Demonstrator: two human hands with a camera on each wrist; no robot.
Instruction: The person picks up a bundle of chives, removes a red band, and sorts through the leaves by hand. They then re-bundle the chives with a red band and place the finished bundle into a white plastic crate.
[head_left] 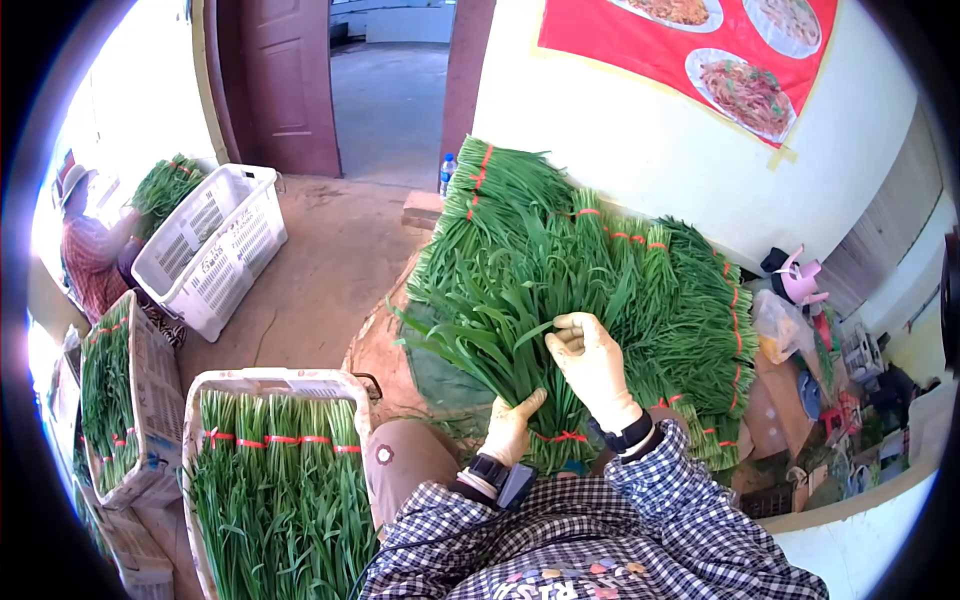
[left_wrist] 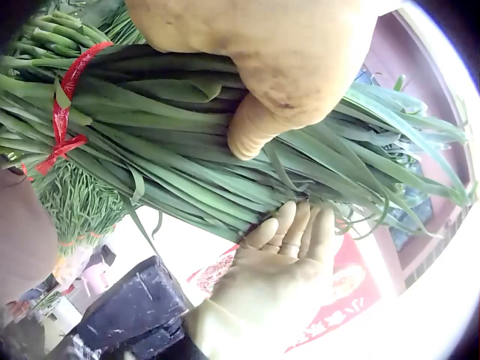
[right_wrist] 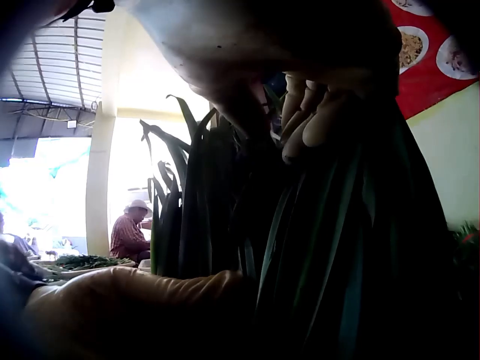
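A bundle of long green leaves (head_left: 500, 345), tied near its stem end with a red band (left_wrist: 61, 120), stands in front of the person's lap. The gloved left hand (head_left: 508, 428) grips it above the band, its thumb lying across the leaves in the left wrist view. The gloved right hand (head_left: 590, 365) is at the bundle's right side, higher up, with bent fingers touching the leaves; in the left wrist view its fingertips (left_wrist: 289, 225) meet the leaf edge. Dark shadow in the right wrist view hides much of the contact between the right fingers (right_wrist: 315, 120) and the leaves.
More banded bundles (head_left: 690, 310) are piled behind and to the right. A white crate (head_left: 360, 385) of bundles stands at the left. Beyond it are an upright crate (head_left: 150, 400), a large white basket (head_left: 215, 262) and a seated person in a hat (head_left: 88, 240). A bottle (head_left: 447, 172) stands near the doorway.
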